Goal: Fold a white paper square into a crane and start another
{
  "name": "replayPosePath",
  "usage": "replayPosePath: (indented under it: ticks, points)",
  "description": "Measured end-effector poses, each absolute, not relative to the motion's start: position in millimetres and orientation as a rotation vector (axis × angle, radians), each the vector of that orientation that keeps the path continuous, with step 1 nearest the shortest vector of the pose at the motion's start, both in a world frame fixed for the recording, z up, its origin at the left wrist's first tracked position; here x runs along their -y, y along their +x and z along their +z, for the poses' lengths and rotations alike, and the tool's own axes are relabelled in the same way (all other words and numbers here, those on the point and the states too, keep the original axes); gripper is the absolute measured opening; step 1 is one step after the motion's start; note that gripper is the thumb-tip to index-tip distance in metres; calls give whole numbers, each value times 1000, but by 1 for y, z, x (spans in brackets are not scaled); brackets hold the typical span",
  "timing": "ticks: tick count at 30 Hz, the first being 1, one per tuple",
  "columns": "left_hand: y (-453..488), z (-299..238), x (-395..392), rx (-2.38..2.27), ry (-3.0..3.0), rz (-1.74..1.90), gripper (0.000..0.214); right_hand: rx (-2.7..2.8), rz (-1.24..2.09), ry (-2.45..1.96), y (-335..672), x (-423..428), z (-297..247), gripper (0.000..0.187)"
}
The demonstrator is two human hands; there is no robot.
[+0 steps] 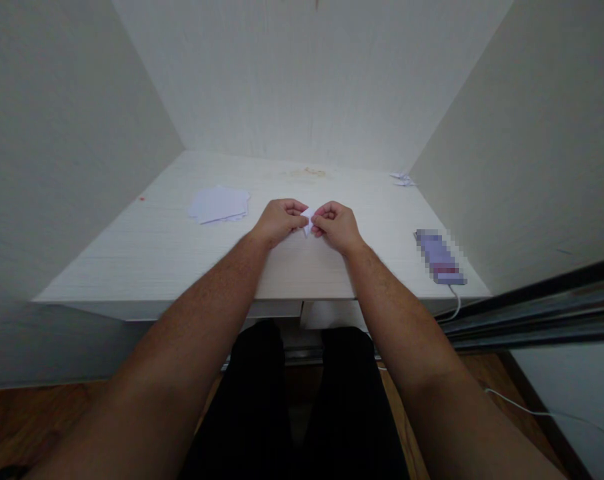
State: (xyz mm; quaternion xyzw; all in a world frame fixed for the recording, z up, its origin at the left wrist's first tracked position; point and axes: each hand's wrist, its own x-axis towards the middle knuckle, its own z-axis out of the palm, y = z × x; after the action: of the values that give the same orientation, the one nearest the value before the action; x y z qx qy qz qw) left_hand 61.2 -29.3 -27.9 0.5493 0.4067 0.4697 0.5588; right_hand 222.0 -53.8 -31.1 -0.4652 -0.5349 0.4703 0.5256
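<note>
A small folded piece of white paper [307, 215] is pinched between my two hands, just above or on the white desk. My left hand [281, 221] grips its left side between thumb and fingers. On the other side, my right hand [336, 224] holds it in a similar pinch, thumb toward me. The paper narrows to a point at the bottom, and the fingertips cover part of it.
A loose stack of white paper sheets [221, 204] lies left on the desk [147, 267]. Folded white paper pieces [403, 180] sit at the back right corner. A blurred-out phone [439, 257] with a white cable [456, 307] lies near the right edge. Walls enclose three sides.
</note>
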Motion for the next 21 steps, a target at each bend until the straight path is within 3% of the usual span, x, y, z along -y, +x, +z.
replayPosePath:
  ticks: [21]
  points:
    - [61, -28, 31, -953, 1331, 1081, 25, 1270, 1103, -1136, 220, 55, -30, 16]
